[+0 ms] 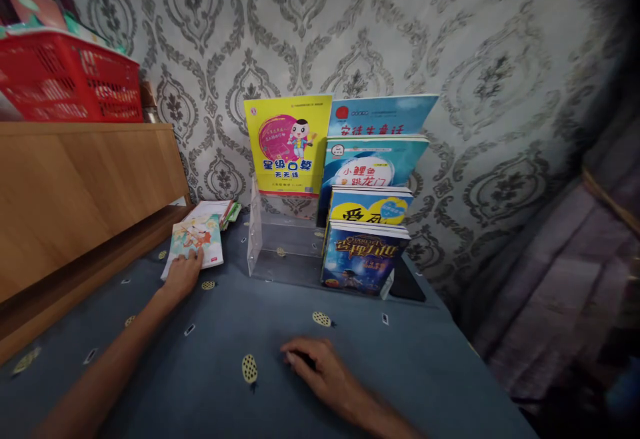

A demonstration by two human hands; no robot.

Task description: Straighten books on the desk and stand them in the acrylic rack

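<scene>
My left hand (184,273) lies on the lower part of a small book with a pale teal and orange cover (196,233), its fingers over the cover; the thumb is hidden. This book tops a low pile of books and papers (231,213) at the left. Nothing is in my right hand (320,365), which rests on the cloth at the front, fingers loosely bent and a gap between thumb and palm. Past it stands a clear stepped book rack (285,262). A yellow book (287,145) stands on its back left; on the right are blue books (383,115), yellow-and-blue books (370,207) and dark blue books (363,259).
A dark blue-grey cloth with pineapple prints (215,372) covers the table. Left is a wooden cabinet (90,192) bearing a red plastic basket (70,75). A flat black object (407,282) lies right of the rack. Patterned wallpaper is behind; a curtain (540,279) hangs right.
</scene>
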